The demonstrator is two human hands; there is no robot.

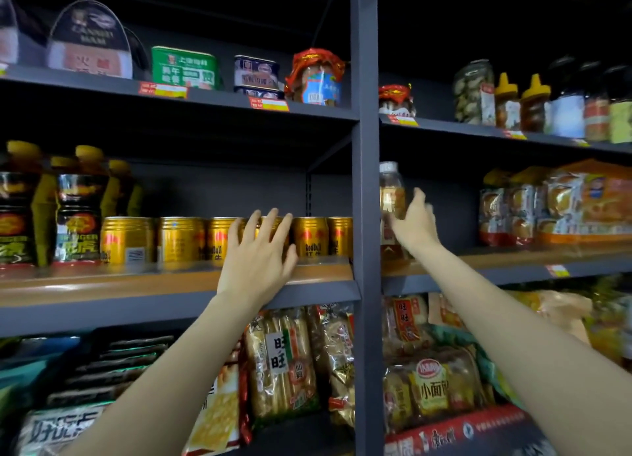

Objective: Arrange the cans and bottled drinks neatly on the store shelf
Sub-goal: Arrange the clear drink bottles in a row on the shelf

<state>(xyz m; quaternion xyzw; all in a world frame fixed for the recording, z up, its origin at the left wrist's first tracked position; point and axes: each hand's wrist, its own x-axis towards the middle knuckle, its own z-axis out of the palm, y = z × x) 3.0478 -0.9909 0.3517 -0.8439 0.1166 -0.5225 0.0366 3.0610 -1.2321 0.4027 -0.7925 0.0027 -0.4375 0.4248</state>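
A row of several gold cans (178, 238) stands along the middle shelf (102, 288) of the left bay. My left hand (258, 253) is spread flat against the front of the cans near the row's right end, fingers apart, holding nothing. In the right bay, an amber bottle with a clear cap (391, 195) stands at the shelf's far left, tight by the upright post. My right hand (415, 223) is wrapped around its right side. Tall dark bottles with yellow caps (77, 209) stand at the left of the can row.
A grey upright post (366, 182) divides the two bays. Tins and jars (186, 67) fill the top shelf. Packaged cakes (561, 206) sit on the right of the middle shelf. Snack bags (284, 360) crowd the lower shelf. Behind the cans the shelf is dark.
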